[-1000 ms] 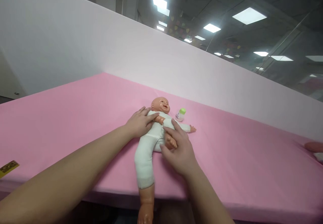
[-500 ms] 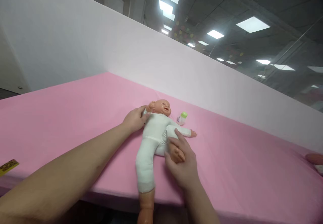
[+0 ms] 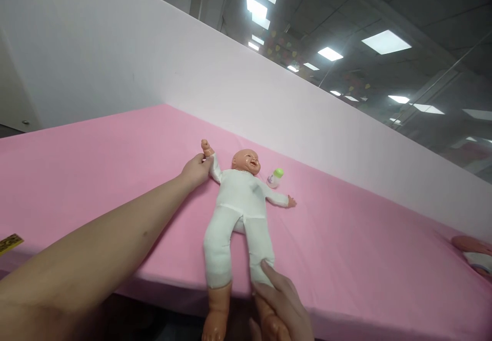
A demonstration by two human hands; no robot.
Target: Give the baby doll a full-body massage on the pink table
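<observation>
A baby doll (image 3: 242, 192) in a white suit lies on its back, its head toward the wall and its feet past the table's front edge. My left hand (image 3: 197, 171) is closed on the doll's raised forearm at the left, just below its small hand. At the doll's lower leg on the right is my right hand (image 3: 284, 300), its fingers wrapped round the shin and ankle. Beside the doll's head lies a small baby bottle (image 3: 275, 178) with a green cap, touched by neither hand.
The pink-covered table (image 3: 365, 259) meets a white wall (image 3: 269, 105) behind the doll. A yellow and black label (image 3: 11, 243) sits near the left front edge. Part of another pinkish object (image 3: 472, 251) with white shows at the far right.
My right hand has brought the doll's bent leg down straight toward the front edge. My left hand has moved the doll's arm outward, away from its head.
</observation>
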